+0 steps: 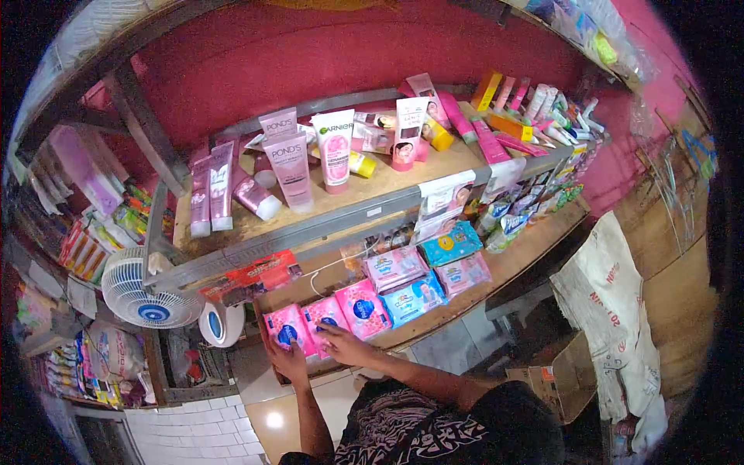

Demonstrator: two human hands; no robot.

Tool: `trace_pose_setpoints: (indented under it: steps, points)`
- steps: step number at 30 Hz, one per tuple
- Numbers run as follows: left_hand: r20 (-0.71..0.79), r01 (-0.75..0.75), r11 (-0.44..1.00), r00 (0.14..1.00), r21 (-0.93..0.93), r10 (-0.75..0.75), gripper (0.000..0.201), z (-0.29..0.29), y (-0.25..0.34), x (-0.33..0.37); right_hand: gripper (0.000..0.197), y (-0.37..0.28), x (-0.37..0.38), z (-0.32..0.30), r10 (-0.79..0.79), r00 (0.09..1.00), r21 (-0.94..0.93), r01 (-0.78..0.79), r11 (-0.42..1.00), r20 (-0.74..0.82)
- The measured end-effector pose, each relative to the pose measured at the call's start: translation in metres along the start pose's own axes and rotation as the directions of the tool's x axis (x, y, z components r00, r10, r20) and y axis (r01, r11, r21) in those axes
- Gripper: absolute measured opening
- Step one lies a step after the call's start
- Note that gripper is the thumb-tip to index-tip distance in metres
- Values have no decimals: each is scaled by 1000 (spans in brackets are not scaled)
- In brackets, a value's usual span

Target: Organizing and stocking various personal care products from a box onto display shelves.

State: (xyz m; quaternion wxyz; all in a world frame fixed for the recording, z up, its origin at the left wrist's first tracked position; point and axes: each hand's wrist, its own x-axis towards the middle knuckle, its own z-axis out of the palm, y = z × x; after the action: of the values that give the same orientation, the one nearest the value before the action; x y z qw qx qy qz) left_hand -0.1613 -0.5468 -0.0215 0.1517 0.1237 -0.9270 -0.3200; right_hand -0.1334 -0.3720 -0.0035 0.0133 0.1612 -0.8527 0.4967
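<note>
My left hand (287,363) is at the near end of the leftmost pink soft pack (284,321), fingers and thumb about its left and near edges. The hand looks closed on it; part of the grip is hidden. Over the adjoining pink pack (319,311), my right hand (346,347) reaches from the right. Its fingers are stretched out and touch the pack's top. A third pink pack (361,307) lies flat to the right. Beside it are a blue pack (413,301) and pale pink packs (395,268), (463,273), with a teal pack (451,243) behind.
An upper wooden shelf (380,195) bears upright and lying cosmetic tubes (288,172). A white fan (152,288) stands at the left. Sachets (515,221) line the lower shelf's right. A white sack (616,302) and cardboard box (566,376) are at the right.
</note>
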Motion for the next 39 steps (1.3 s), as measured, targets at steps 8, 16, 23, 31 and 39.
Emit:
trace_pose_setpoints:
  steps: [8, 16, 23, 31, 39]
  points:
    - [123, 27, 947, 992, -319, 13, 66, 17, -32, 9, 48, -14, -5, 4, -150, 988, -316, 132, 940, -33]
    - [47, -164, 959, 983, -231, 180, 40, -2, -28, 10, 41, -5, 1, 20, -110, 994, -388, 92, 917, -23]
    - [-41, -280, 876, 957, -392, 288, 43, -15, -17, 17, 32, -9, 7, 24, -150, 982, -319, 107, 942, -112]
    - [-49, -140, 762, 989, -633, 141, 18, -125, 77, 42, 16, -139, 52, -62, -234, 963, 98, 248, 964, -134]
    - [-376, -503, 592, 864, -630, 334, 15, -234, 187, 120, 11, -266, 159, -177, -328, 891, 111, 378, 919, -315]
